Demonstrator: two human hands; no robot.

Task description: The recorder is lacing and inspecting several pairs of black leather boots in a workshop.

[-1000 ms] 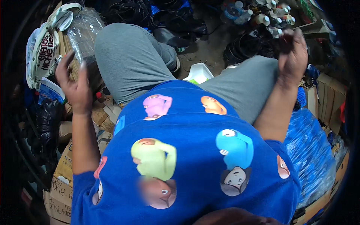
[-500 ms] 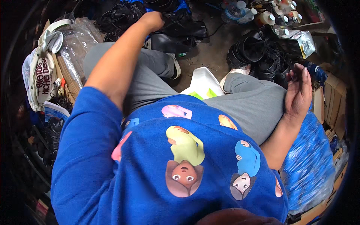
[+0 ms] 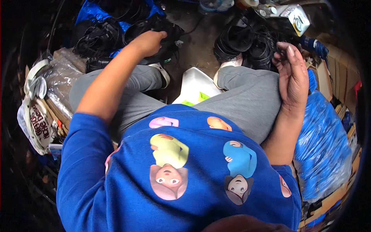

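My left hand [image 3: 150, 43] reaches out over a cluster of black shoes [image 3: 168, 52]. Its fingers bend closed against the dark shapes, and what they hold, if anything, is lost in the black. My right hand [image 3: 292, 75] is raised beside my right knee, palm turned inward, its fingers loosely curled and apart with nothing in them. Just left of its fingertips stand black lace-up shoes [image 3: 247, 36]. More black footwear with laces [image 3: 98, 38] is heaped at the far left, on blue plastic [image 3: 92, 13].
Between my legs is a white tray-like piece [image 3: 191, 83] with bright green parts. Blue plastic-wrapped bundle [image 3: 322, 150] and cardboard [image 3: 340, 65] lie at right. A carton [image 3: 298, 21] and bottles [image 3: 216, 5] stand far off. A white printed bag [image 3: 36, 120] sits at left.
My left hand has drawn back a little toward me over the black shoes. The view has shifted, showing more blue plastic at the far left. My right hand stays by the knee.
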